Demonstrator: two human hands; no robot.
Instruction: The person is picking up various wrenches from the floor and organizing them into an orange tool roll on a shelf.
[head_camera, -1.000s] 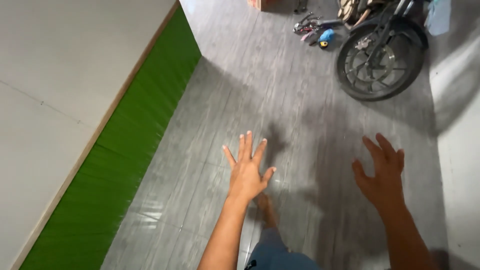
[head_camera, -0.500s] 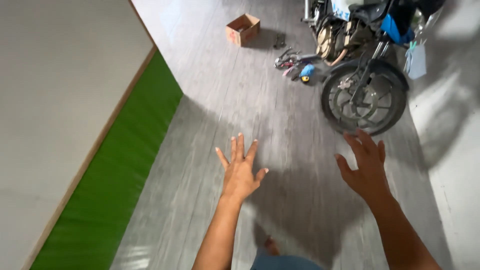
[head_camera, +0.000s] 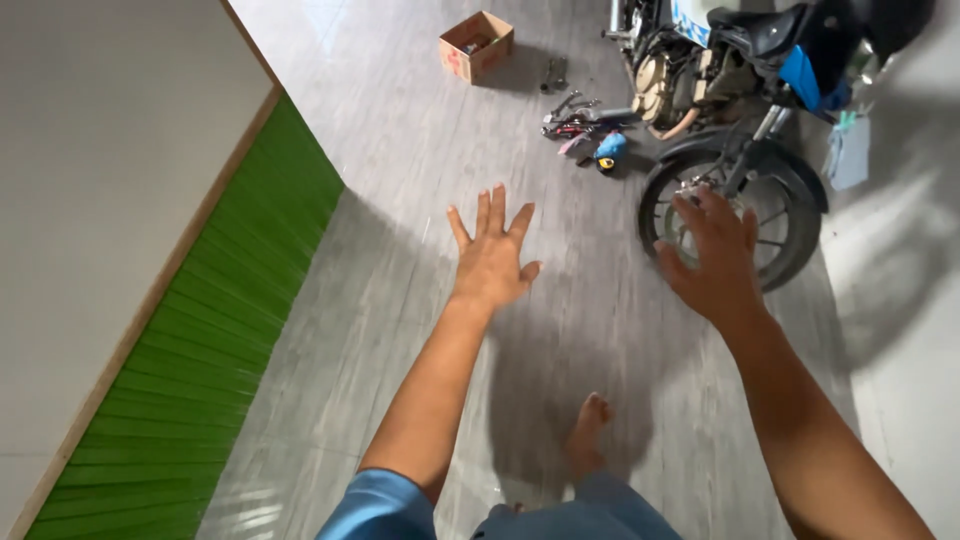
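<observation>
Left hand (head_camera: 490, 262): held out ahead at arm's length, palm down, all five fingers spread wide; holds nothing and touches nothing. Grey plank-pattern floor (head_camera: 420, 200) lies beneath it.

Right hand (head_camera: 712, 262): held out likewise, fingers loosely parted and a little curled, empty. Seen from the head view it overlaps the motorcycle wheel (head_camera: 775, 225), the fingertips in front of the spokes; whether they touch the tyre or hang short of it cannot be told from this angle.

Bare foot (head_camera: 585, 432): on the floor below and between the two arms, in the person's own shadow, above blue trouser cloth at the bottom edge.

Motorcycle (head_camera: 740, 60): parked at upper right, dark tyre and mudguard, blue and white body panels, engine casing showing beside the wheel.

Tool pile (head_camera: 585, 125): loose hand tools on the floor just left of the wheel, among them red-handled pieces and a small blue item; blurred, so the kinds are uncertain.

Cardboard box (head_camera: 476, 44): small, open-topped, on the floor beyond the tools, well apart from both hands.

Green ribbed panel (head_camera: 220, 330): runs diagonally along the left, edged by a thin wooden strip against a pale grey wall (head_camera: 100, 180).
</observation>
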